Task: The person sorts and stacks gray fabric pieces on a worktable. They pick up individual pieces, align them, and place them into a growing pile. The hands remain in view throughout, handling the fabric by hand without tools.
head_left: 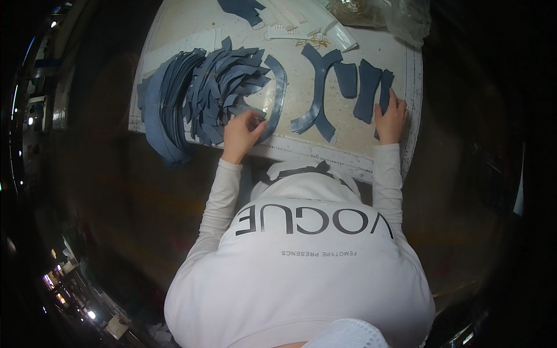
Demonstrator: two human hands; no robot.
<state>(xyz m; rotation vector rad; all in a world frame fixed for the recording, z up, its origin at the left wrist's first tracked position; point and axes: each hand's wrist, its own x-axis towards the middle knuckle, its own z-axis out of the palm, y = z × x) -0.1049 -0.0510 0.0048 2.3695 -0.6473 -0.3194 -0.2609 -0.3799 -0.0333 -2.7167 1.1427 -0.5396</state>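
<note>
My left hand is at the near right side of a loose heap of cut blue leather-like pieces. Its thumb and fingers are curled together by the lower end of a curved blue strip; what lies between them is hidden. At the table's right side, my right hand grips a narrow blue piece, fingers on its right and thumb on its left. Just left of that lie a wider blue piece and a short tapered one. Two curved stacks of strips touch back to back mid-table.
A bundle of long blue strips hangs over the near left edge of the pale table. White sheets, yellowish ties and more blue pieces lie at the far side. A clear plastic bag sits at the far right corner.
</note>
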